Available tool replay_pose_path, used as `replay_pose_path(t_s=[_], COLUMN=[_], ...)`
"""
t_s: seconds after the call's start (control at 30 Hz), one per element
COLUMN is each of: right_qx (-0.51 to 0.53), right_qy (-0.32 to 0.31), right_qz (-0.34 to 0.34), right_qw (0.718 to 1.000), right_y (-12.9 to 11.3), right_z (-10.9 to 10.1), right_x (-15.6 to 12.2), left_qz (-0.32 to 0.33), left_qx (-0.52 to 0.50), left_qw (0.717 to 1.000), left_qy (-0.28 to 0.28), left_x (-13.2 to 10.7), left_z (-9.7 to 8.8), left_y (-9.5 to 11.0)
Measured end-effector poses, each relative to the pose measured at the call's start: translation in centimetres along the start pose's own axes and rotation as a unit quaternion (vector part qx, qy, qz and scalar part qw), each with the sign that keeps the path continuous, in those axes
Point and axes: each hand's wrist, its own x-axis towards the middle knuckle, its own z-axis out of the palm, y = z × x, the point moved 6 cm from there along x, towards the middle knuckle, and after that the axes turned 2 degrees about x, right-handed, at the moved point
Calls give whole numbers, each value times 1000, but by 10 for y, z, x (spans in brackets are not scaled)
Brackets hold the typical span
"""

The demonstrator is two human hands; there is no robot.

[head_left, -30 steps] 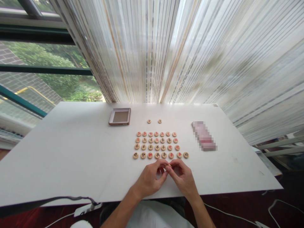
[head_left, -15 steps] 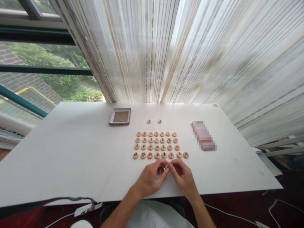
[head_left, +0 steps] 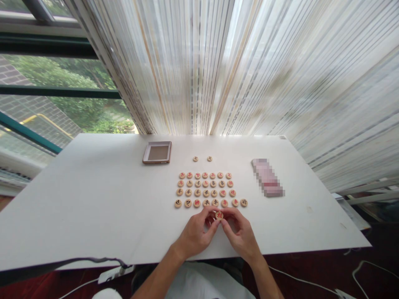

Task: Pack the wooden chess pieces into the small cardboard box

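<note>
Between the fingertips of both hands is a round wooden Chinese chess piece (head_left: 219,215) with a red character facing up. My left hand (head_left: 198,233) pinches its left edge with thumb and fingers. From the right, my right hand (head_left: 239,232) grips the opposite edge. Just beyond the fingers, rows of similar pieces lie on the white table (head_left: 102,207), marked in red or black. A black-marked piece (head_left: 244,203) ends the nearest row on the right. Farther back, two black-marked pieces (head_left: 195,159) (head_left: 210,159) lie apart from the rows.
A shallow open box (head_left: 157,152) lies at the back left of the table. To the right is a blurred-out pinkish object (head_left: 268,177). A striped curtain (head_left: 193,66) hangs along the far edge. A power strip (head_left: 115,274) and cables are below the near edge.
The held chess piece has turned in my fingers, so its red character now shows more fully. Both hands stay in nearly the same place, and the rows look unchanged.
</note>
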Motion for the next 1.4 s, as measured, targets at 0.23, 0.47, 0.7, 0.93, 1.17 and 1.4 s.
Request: replay_pose_path(t_s=[0.23, 0.47, 0.7, 0.93, 1.17, 1.4], right_qx=[-4, -41, -64, -80, -77, -73], right_qy=[5, -5, -27, -27, -28, -20], right_qz=[-7, -37, -48, -42, -28, -26], right_qw=[1000, 998, 996, 996, 996, 997], right_y=[-2, -8, -12, -15, -14, -12], right_z=[1, 3, 7, 8, 7, 7], right_x=[1, 2, 1, 1, 2, 2], left_qz=[-10, -25, -41, -43, -42, -36], left_qx=[-26, -43, -34, -17, -23, -40], left_qw=[1000, 999, 998, 999, 999, 999], left_qy=[-13, 6, 18, 16, 11, 6], left_x=[0, 1, 2, 2, 1, 1], left_z=[0, 0, 1, 1, 0, 0], left_y=[1, 0, -3, -4, -2, -1])
